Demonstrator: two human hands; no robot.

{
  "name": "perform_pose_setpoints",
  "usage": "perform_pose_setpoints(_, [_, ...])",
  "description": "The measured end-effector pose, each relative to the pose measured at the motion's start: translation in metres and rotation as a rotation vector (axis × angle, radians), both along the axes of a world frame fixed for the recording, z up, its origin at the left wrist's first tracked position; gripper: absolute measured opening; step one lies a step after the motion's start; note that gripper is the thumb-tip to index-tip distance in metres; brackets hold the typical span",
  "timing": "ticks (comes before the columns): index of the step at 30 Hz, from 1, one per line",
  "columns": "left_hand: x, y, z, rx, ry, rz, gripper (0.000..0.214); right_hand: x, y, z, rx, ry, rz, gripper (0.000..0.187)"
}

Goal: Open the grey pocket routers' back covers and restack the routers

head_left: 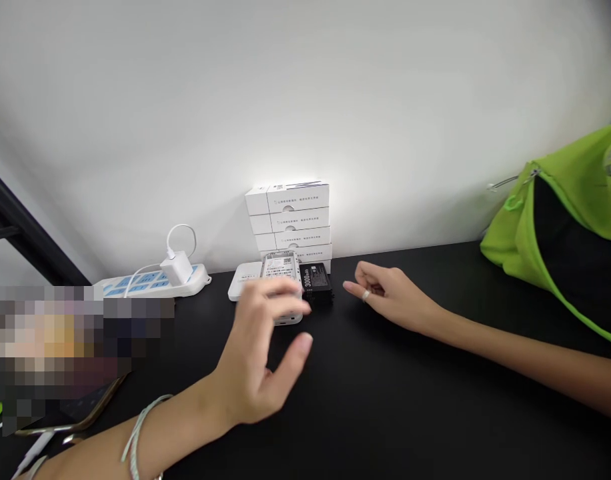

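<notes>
My left hand hovers over the black table with fingers spread, its fingertips just in front of an opened white device whose inside label shows. The hand is empty. A black battery marked 3000 lies right beside the device. My right hand rests on the table to the right of the battery, fingers loosely curled, a ring on one finger, holding nothing. A white cover lies flat just left of the device.
A stack of white boxes stands against the wall behind the device. A white power strip with a charger plugged in lies at the left. A green bag sits at the right. A phone lies near the left edge.
</notes>
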State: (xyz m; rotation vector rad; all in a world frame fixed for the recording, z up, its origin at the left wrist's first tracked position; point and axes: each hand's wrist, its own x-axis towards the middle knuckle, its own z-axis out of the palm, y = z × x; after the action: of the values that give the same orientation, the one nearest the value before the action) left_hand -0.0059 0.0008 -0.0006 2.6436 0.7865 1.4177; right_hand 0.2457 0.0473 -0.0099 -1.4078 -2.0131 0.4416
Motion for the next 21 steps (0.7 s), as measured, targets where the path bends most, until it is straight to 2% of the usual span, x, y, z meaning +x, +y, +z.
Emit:
perform_pose_setpoints(1, [0.001,-0.003,0.001,-0.02,0.066,-0.107,0.017,0.003,-0.004,-0.002,0.013,-0.048,0.026,0.035])
perform_pose_setpoints(3, [0.004,-0.007,0.002,-0.16,0.235,-0.265,0.008,0.006,-0.009,-0.004,0.038,-0.144,0.097,0.034])
perform_pose_setpoints(5, [0.007,-0.008,0.002,-0.297,0.401,-0.322,0.008,0.005,-0.012,-0.003,0.061,-0.225,0.16,0.034])
perform_pose_setpoints(7, [0.009,-0.008,0.002,-0.369,0.496,-0.315,0.008,0.003,-0.013,-0.002,0.079,-0.278,0.188,0.034])
perform_pose_setpoints(11, [0.01,-0.008,0.004,-0.424,0.517,-0.244,0.006,0.002,-0.012,0.0,0.102,-0.333,0.194,0.033])
perform_pose_setpoints(21, [0.009,-0.008,0.006,-0.416,0.542,-0.225,0.004,0.002,-0.015,0.003,0.114,-0.38,0.196,0.033])
